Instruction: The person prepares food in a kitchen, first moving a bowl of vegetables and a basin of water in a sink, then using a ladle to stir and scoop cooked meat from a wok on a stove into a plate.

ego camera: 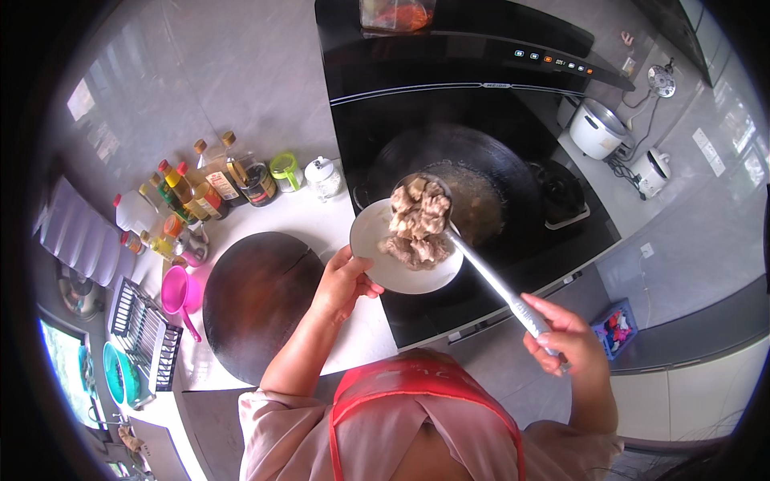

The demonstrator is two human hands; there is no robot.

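My left hand (347,279) grips the rim of a white plate (385,278), thumb on top, beside the front left of the wok. Some pieces of cooked meat (415,252) lie on the plate. My right hand (559,337) is closed around the handle of a metal ladle (486,269). The ladle's bowl, heaped with more meat chunks (421,207), is over the far part of the plate; whether they touch is not clear. Behind it, the dark wok (511,162) on the stove holds a shallow brownish liquid (478,198), with faint steam rising.
A round dark chopping board (258,312) lies on the white counter left of the stove. Several sauce bottles (216,174) and two seasoning jars (323,177) stand along the wall. A pink dipper (180,291) is near a dish rack (147,337). A rice cooker (595,129) stands at right.
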